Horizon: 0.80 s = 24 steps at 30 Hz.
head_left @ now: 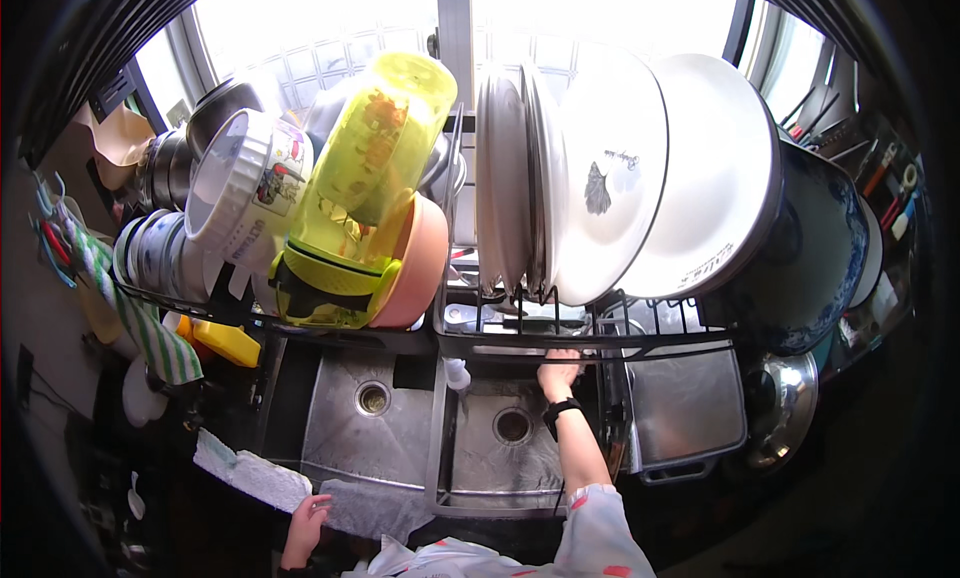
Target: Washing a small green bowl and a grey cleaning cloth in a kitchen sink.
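My right hand (561,374) reaches over the right sink basin (510,464), its fingers partly hidden under the front rail of the dish rack (585,347). What those fingers touch does not show. My left hand (306,527) is at the front edge of the left basin (367,435), fingers loosely bent and apart, with nothing visible in it. It lies right beside a grey cloth (371,509) draped over the sink's front edge and the end of a white cloth (262,479). A white bottle nozzle (456,373) sticks out below the rack, near the divider.
White plates (615,195) stand in the rack above the sink. A yellow-green plastic bottle (352,203) leans against a pink bowl (409,267). Metal trays (686,405) and a steel bowl (787,413) sit right of the sink. A striped towel (139,300) hangs at left.
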Tool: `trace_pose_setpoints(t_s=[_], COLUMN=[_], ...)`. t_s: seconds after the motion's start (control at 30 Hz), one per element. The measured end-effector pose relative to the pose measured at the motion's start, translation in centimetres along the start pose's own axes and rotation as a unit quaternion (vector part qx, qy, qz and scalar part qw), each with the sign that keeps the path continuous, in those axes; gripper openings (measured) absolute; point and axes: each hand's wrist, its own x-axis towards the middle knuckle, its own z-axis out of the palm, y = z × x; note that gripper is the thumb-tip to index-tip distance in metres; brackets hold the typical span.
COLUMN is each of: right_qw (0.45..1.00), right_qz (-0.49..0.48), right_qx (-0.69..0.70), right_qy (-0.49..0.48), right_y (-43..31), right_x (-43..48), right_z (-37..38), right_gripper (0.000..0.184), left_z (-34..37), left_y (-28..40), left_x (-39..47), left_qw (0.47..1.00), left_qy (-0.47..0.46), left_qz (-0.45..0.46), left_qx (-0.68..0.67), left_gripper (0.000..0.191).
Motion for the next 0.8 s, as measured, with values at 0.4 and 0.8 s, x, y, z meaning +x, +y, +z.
trace_pose_setpoints(t_s=[0.4,0.8], right_qw=[0.986,0.995], right_qz=[0.154,0.031], right_qx=[-0.016,0.003], right_qy=[-0.065,-0.090], right_y=[-3.1,1.9], right_x=[4.4,1.5], right_z=[0.2,0.5], right_gripper=[0.028,0.071], left_z=[0.6,1.7], left_y=[0.2,1.2], left_x=[0.4,1.8], left_qw=[1.000,1.000], left_qy=[0.015,-0.019], left_qz=[-0.022,-0.021], left_qx=[-0.002,-0.003], left_gripper=[0.028,0.028])
